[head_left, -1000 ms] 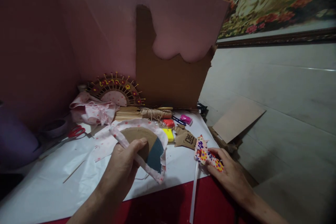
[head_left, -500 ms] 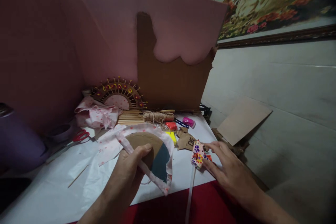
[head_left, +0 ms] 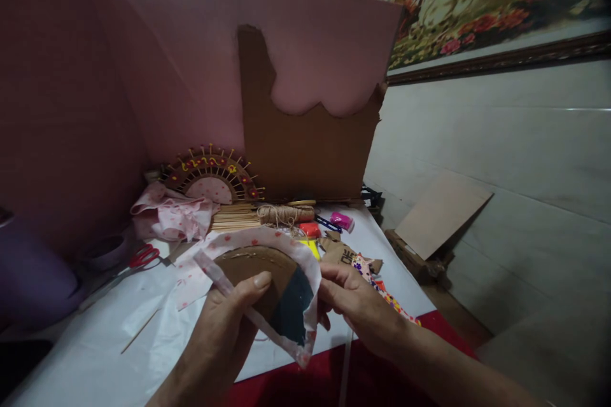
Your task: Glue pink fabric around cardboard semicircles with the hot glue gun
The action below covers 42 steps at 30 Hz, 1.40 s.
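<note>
My left hand (head_left: 226, 315) grips a half-round cardboard piece (head_left: 255, 270), its thumb flat on the brown face. One part of that face is dark blue. Pink-dotted white fabric (head_left: 312, 276) is folded over its straight side and lower right edge, and stands loose along the curve. At the right edge, the fingers of my right hand (head_left: 351, 299) are closed on the fabric; their tips are partly hidden. Behind this hand lies a flower-patterned glue gun (head_left: 363, 267), mostly covered, with a pale glue stick (head_left: 346, 362) trailing toward me.
A decorated stick fan (head_left: 210, 187) leans at the back beside crumpled fabric (head_left: 172, 216). Sticks (head_left: 233, 217), a twine roll (head_left: 286, 214), a pink packet (head_left: 342, 221) and cardboard scraps (head_left: 337, 247) lie in front. Red-handled scissors (head_left: 144, 255) and a purple bottle (head_left: 35, 273) are left.
My right hand has let go of the glue gun and moved left to the fabric edge. The half-round piece has tilted slightly in my left hand.
</note>
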### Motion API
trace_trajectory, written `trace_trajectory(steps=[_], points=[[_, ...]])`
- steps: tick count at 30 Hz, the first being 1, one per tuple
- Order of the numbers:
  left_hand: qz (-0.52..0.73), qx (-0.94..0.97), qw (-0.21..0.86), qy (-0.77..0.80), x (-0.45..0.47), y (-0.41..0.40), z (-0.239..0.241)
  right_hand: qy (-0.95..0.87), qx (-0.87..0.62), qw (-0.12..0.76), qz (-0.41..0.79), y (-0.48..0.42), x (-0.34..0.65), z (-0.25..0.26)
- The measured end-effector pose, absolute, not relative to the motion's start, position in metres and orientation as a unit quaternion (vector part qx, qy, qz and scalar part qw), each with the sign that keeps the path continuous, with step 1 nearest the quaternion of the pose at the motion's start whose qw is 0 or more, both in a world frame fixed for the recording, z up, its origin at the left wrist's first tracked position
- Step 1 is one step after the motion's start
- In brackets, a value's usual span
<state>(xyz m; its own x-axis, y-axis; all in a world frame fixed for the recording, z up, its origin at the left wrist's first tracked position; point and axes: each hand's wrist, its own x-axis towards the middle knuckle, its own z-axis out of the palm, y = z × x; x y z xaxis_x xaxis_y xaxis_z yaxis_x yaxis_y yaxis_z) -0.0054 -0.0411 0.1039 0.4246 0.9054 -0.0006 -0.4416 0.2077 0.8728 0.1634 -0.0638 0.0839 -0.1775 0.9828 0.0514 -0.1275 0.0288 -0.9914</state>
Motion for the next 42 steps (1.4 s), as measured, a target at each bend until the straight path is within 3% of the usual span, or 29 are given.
trace_trajectory(steps=[15, 42], points=[[0.427, 0.437, 0.774, 0.168, -0.001, -0.040, 0.100, -0.490, -0.347, 0.507, 0.619, -0.065, 0.159, 0.061], [0.487, 0.372, 0.745, 0.263, 0.005, -0.042, 0.093, -0.560, -0.433, 0.524, 0.475, -0.075, 0.152, 0.065]])
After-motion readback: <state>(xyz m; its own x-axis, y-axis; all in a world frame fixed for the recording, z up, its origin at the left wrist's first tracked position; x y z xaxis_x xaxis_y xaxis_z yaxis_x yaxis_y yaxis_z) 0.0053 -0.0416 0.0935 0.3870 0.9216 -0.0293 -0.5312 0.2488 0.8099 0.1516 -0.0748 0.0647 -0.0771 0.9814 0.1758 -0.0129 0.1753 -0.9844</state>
